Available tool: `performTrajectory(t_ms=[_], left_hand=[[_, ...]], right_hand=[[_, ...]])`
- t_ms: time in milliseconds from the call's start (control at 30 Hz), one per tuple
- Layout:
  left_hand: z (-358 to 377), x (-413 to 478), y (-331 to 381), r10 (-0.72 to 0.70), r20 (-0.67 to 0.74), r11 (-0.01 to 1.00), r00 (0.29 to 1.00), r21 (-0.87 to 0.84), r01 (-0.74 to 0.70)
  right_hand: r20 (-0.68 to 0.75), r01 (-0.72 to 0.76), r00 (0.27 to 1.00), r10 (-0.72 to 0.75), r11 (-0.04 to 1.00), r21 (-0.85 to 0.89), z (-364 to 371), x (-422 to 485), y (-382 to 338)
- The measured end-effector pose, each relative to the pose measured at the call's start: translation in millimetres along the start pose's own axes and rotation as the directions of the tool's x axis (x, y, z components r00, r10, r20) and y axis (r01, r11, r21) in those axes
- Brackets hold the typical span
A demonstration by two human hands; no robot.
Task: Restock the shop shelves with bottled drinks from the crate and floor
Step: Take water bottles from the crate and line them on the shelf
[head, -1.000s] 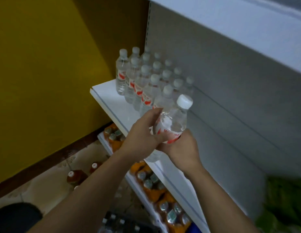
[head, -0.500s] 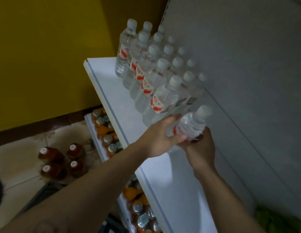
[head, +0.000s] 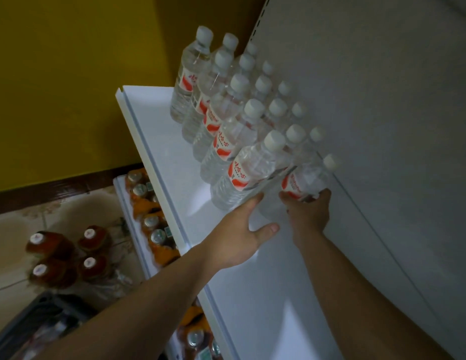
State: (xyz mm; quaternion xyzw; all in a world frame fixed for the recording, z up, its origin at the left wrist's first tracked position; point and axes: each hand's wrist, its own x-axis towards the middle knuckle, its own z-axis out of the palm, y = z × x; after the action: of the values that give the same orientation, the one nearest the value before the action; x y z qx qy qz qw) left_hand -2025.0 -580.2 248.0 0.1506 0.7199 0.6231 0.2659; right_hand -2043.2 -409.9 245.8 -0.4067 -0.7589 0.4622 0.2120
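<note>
While on shelf [head: 265,294], bottle [head: 302,183] in right hand [head: 308,214]

Red characters were printed on the white, red-swooshed labels of the shelved water bottles [head: 239,165] at the centre of the frame, but none could be read. The same label was borne by the tilted water bottle [head: 303,181] right of centre. Small marks on the caps of the brown bottles [head: 52,255] at lower left were likewise illegible.

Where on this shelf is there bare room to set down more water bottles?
Bare: the shelf strip between its front lip and the front row of water bottles, and the near stretch this side of the last bottle, lip to back panel. Crowded: the far end, bottles three rows deep.
</note>
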Motion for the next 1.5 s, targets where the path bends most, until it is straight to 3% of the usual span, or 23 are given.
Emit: performTrajectory(t_ms=[267,467,633,867,1133,1367,1500], left_hand=[[-8,2,-9,-0.016,-0.043,0.999,0.999,-0.040,0.014],[-3,2,-8,-0.026,-0.038,0.998,0.999,-0.054,0.024],[3,-3,-6,-0.037,-0.039,0.998,0.999,-0.056,0.035],[-3,-23,-29,-0.090,-0.059,0.996,0.994,0.009,0.091],[-24,-62,-47,-0.094,-0.174,0.993,0.980,-0.091,0.079],[-59,-103,-106,-0.040,-0.167,0.995,0.985,0.080,0.053],[-78,-134,-143,-0.118,-0.145,0.987,0.982,0.087,0.132]], right_hand=[[-0.021,0.000,1.000,0.000,1.000,0.015,6,11,5],[0.050,0.007,0.999,-0.011,0.998,0.064,1,12,7],[0.068,0.030,0.997,-0.030,1.000,-0.008,-3,5,5],[0.124,-0.213,0.972,0.197,0.968,0.131,-1,-65,24],[0.273,-0.119,0.960,0.063,0.974,0.194,-5,-153,27],[0.512,-0.030,0.859,0.000,0.998,0.049,27,-223,61],[0.612,-0.063,0.786,0.090,0.996,-0.066,49,-256,93]])
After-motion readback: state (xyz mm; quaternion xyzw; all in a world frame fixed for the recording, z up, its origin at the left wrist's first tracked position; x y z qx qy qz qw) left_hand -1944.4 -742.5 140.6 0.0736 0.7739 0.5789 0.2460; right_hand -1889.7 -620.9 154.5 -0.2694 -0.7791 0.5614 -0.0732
